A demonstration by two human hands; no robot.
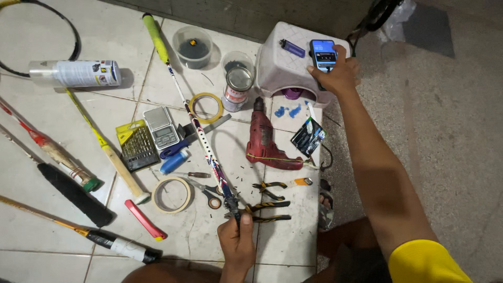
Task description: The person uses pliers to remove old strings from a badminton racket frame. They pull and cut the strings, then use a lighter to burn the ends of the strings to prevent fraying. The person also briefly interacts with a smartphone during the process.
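From where I watch, the left hand (237,242) is curled shut around the lower end of a thin patterned racket shaft (207,149). The shaft runs up and away from the fist, across the pale tiled floor (293,241), to a yellow-green wrapped handle (155,36) at the far end.

Just right of the fist lie two pairs of yellow-and-black handled pliers (267,205), close enough that a twist of the shaft could knock them. I judge the grip one-handed and far from the handle end, so the long free length could swing or flex and catch the red power drill (267,142) beside its middle.

The right hand (338,73) is stretched well away from the shaft, arm nearly straight, fingers pressed around a dark smartphone with a lit screen (322,54) on top of a pale plastic stool (283,68). With attention split like that, the phone could slide off the stool's edge. A blue lighter (292,48) sits just left of the phone.
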